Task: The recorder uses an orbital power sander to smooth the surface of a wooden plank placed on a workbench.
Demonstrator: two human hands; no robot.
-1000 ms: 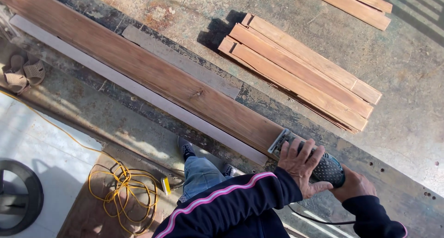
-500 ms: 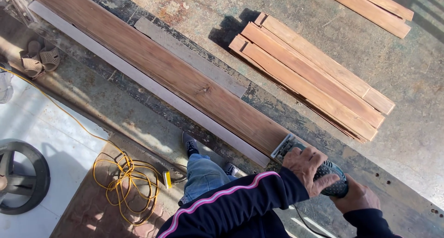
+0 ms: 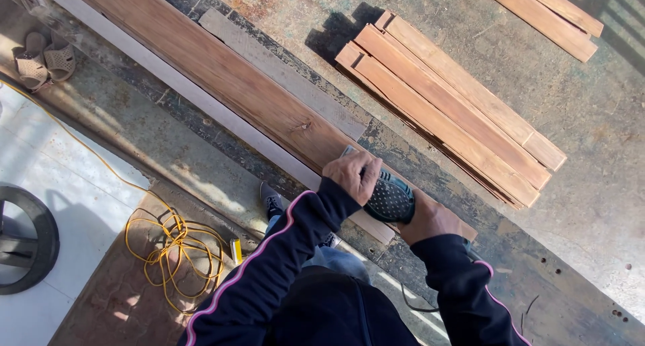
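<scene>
We took the long brown plank [image 3: 222, 77] as our landmark; it lay diagonally on the worn, stained surface [image 3: 591, 205], running from the upper left corner down toward the person. Flush against its near edge ran a pale grey strip [image 3: 201, 101], and along its far edge lay a shorter grey board [image 3: 282, 70]. Beyond the plank, well apart from it, we noted a stack of narrower brown slats [image 3: 450, 107] lying at much the same angle, throwing a dark shadow at its upper end. Farther still, in the top right corner, lay two more slats [image 3: 544, 17]. On the near side of the plank, down on the floor, we recorded a tangle of yellow cord [image 3: 175, 252], a pair of tan sandals [image 3: 44, 60] at far left, and part of a dark round object [image 3: 23, 242] at the left edge. Nothing lay on the plank ahead of the tool.

The sander [image 3: 386, 197], dark with a dotted cover, sat on the plank's near end. The left hand [image 3: 353, 175] lay over its front, fingers curled down onto the housing; this grip was closed on the sander. The right hand [image 3: 430, 220] clasped its rear end, closed around the body. Both dark sleeves reached forward with wrists bent down, the left one bearing a pink stripe.
</scene>
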